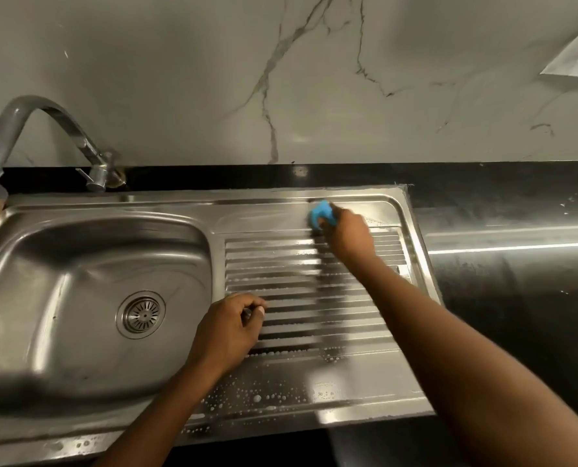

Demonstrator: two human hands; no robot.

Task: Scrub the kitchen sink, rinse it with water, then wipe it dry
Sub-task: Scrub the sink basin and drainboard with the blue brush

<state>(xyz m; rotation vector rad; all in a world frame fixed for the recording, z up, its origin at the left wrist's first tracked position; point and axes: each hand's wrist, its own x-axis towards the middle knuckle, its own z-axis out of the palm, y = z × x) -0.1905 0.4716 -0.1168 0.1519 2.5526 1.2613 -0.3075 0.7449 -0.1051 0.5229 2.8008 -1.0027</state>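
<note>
A stainless steel sink [179,224] has its bowl on the left, with a round drain strainer [141,314] at the bottom. To the right lies its ribbed drainboard [291,264], wet with soap bubbles along the front. My right hand [348,235] grips a blue sponge [320,213] and presses it on the far flat strip of the drainboard. My left hand [228,328] rests on the left part of the ribs, its fingers curled into a fist with nothing visible in it.
A curved metal tap [45,123] rises behind the bowl at the far left. Black countertop [516,298] runs to the right of the sink and along the back. A marble-patterned wall [281,79] stands behind. A white sheet [577,59] hangs at the top right.
</note>
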